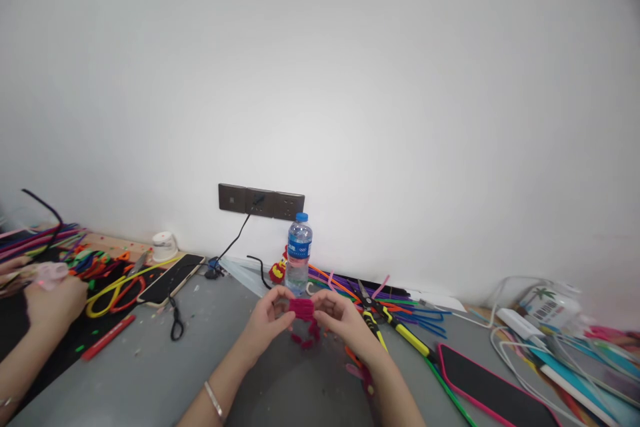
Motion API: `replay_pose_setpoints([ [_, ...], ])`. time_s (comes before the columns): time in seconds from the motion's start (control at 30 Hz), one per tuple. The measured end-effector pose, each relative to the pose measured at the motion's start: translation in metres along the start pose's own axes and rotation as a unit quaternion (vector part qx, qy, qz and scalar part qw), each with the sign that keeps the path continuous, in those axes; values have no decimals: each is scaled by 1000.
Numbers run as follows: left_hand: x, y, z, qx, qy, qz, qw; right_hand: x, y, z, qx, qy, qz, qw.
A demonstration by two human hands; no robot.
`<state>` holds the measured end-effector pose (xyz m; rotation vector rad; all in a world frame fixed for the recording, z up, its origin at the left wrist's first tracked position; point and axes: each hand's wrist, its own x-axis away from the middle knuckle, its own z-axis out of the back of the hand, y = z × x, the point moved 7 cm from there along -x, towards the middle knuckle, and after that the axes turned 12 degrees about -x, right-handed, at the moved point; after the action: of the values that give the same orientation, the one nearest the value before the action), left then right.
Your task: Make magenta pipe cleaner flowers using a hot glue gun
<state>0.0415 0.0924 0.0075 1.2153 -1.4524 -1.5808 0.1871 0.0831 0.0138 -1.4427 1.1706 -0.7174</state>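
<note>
Between my two hands is a small magenta piece of fuzzy pipe cleaner rows (301,309). My left hand (267,320) pinches its left end, and my right hand (340,320) grips the right end with thumb and fingers. Short magenta bits (306,341) lie on the grey table just below it. A water bottle (299,253) with a blue cap stands right behind my hands, beside a small red and yellow figure (279,269). Yellow-handled pliers (395,323) lie to the right of my right hand, partly behind it.
A pink-edged phone (493,387) lies at right, near white cables (520,353). Colourful pipe cleaners (420,320) spread along the wall. At left are another phone (173,279), yellow-handled scissors (113,290), a red marker (109,337) and a co-worker's hands (57,300) holding a pink tool.
</note>
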Motion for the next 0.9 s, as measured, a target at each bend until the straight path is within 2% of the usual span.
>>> replay_pose_setpoints([
  [0.47,-1,-4,-1,14,-17,-16,1000,1,3,-6,-19,-29,-2,999],
  [0.73,1,0,1,10,27,-5,1000,2,1,-6,-17,-20,6,1000],
  [0.9,0,-2,3,-2,31,-7,999,2,-4,-8,-9,-22,20,1000],
])
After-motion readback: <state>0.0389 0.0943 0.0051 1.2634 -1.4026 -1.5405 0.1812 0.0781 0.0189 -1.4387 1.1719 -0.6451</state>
